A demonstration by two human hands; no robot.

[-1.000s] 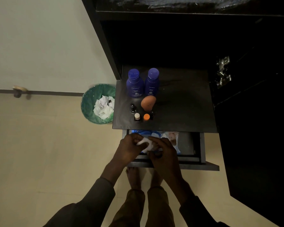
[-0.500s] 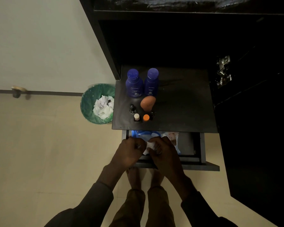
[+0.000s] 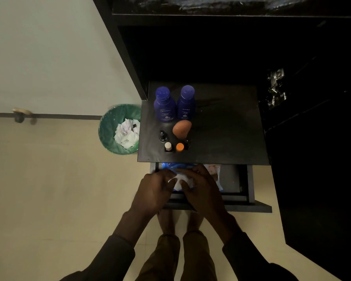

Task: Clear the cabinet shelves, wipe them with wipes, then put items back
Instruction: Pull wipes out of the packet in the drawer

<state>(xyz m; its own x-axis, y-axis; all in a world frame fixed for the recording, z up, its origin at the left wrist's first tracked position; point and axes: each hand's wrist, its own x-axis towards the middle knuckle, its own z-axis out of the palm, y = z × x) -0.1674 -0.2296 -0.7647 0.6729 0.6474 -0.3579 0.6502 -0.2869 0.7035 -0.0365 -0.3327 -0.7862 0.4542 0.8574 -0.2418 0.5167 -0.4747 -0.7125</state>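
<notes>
Fingers (image 3: 182,182) of both hands around white wipe (image 3: 179,180), above open drawer (image 3: 244,191)

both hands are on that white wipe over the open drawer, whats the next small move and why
Probably lift the white wipe clear of the blue wipes pack. Left hand and right hand both pinch it just above the pack in the open drawer, so it seems only partly out.

Two blue lotion bottles (image 3: 164,105) (image 3: 186,103) stand on the shelf (image 3: 227,128), with one orange sponge (image 3: 181,128) and four small bottles: one dropper bottle (image 3: 162,136), one white-capped (image 3: 168,146), one orange-capped (image 3: 180,147), one dark (image 3: 187,143). One green bin (image 3: 109,128) stands on the floor. One wipes pack (image 3: 215,173) lies in one open drawer (image 3: 249,189). Two hands (image 3: 153,192) (image 3: 203,189) hold one white wipe (image 3: 179,181).
</notes>
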